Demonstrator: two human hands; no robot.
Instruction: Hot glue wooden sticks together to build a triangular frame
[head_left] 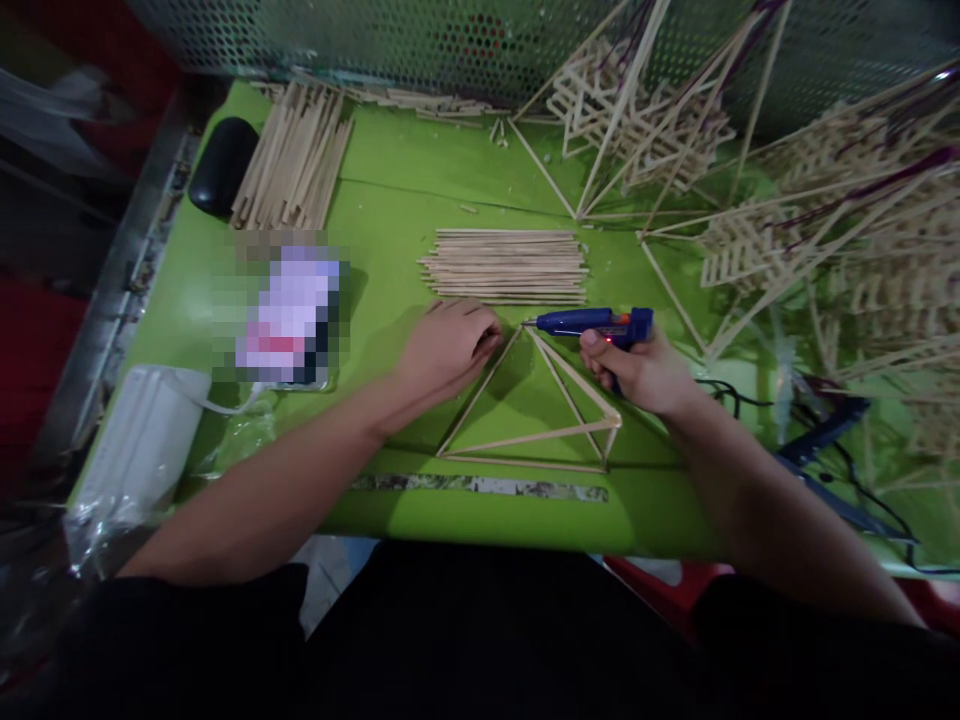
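My right hand grips a blue glue gun, its nozzle pointing left at the top corner of a triangular frame of thin wooden sticks that lies on the green table. My left hand rests on the upper left stick of that frame, fingers pressed down close to the same corner. Just behind both hands lies a flat bundle of loose sticks.
A second stack of sticks and a black case sit at the back left. Finished stick frames pile up on the right. A white box is at the left edge, another blue tool and cables at the right.
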